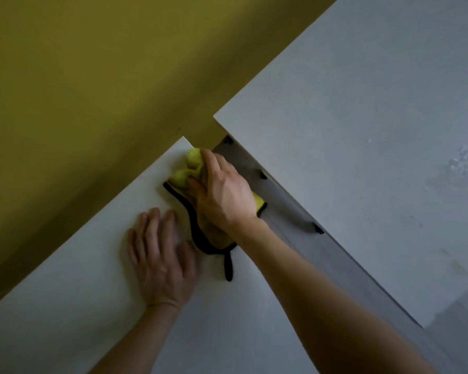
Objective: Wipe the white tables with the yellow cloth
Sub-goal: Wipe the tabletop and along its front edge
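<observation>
My right hand (222, 190) presses the yellow cloth (192, 168) onto the far corner of the near white table (65, 292), fingers closed over its bunched top. The cloth has a black trim and a black hanging loop that trails toward me from under my wrist. My left hand (160, 255) lies flat on the same table, fingers spread, just left of the cloth and holding nothing. A second white table (362, 130) stands to the right, set higher in the view.
An olive-yellow wall (92, 76) runs along the far edges of both tables. A grey gap of floor (295, 211) separates the two tables, with small black brackets showing under the right table's edge. Faint smears mark the right table's surface.
</observation>
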The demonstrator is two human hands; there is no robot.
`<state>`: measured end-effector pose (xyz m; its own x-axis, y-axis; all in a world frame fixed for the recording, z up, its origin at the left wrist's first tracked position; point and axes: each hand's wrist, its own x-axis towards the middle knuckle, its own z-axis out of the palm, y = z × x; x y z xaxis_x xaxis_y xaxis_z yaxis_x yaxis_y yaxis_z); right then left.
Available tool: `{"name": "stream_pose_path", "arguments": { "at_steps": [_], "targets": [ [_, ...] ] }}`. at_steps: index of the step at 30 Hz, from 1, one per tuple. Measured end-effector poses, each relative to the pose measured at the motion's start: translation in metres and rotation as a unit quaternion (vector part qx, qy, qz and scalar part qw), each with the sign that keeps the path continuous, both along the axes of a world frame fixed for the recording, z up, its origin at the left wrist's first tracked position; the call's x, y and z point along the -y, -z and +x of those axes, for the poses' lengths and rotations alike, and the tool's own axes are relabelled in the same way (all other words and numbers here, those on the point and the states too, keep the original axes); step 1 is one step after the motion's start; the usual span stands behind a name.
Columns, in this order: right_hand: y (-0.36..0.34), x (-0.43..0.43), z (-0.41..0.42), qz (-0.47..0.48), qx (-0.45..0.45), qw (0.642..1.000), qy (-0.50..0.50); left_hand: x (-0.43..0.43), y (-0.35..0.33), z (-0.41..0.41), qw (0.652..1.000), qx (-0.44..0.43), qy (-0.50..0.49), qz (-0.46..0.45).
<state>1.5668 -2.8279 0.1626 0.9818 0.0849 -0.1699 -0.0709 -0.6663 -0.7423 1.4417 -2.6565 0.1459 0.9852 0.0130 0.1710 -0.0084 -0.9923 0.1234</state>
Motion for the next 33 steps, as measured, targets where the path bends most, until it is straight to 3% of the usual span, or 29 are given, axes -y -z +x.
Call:
{"name": "stream_pose_path", "arguments": {
  "at_steps": [6, 13, 16, 22, 26, 29, 33],
  "targets": [
    [-0.017, 0.066, -0.108, -0.044, -0.049, 0.997, -0.033, 0.002, -0.006, 0.002, 1.000, -0.011, 0.003, -0.003],
    [-0.002, -0.022, 0.047, -0.031, -0.023, 0.998, -0.050, -0.003, 0.003, 0.002, 1.000, 0.015, 0.006, 0.007],
    [0.001, -0.029, 0.060, -0.026, -0.013, 0.998, -0.051, -0.001, 0.003, 0.003, 1.000, 0.016, 0.004, 0.007],
    [0.000, 0.075, -0.105, -0.001, -0.017, 1.000, -0.026, 0.001, 0.000, 0.002, 1.000, 0.016, -0.004, -0.010],
    [-0.012, 0.131, -0.196, -0.008, -0.069, 0.997, -0.018, 0.002, 0.003, 0.004, 1.000, 0.007, -0.007, -0.016],
    [-0.012, 0.108, -0.157, -0.038, -0.070, 0.996, -0.027, 0.002, 0.002, 0.004, 1.000, 0.011, -0.007, -0.011],
    [0.000, 0.035, -0.042, -0.060, -0.037, 0.997, -0.034, 0.000, 0.004, 0.007, 0.999, 0.035, 0.008, -0.008]
  ]
}}
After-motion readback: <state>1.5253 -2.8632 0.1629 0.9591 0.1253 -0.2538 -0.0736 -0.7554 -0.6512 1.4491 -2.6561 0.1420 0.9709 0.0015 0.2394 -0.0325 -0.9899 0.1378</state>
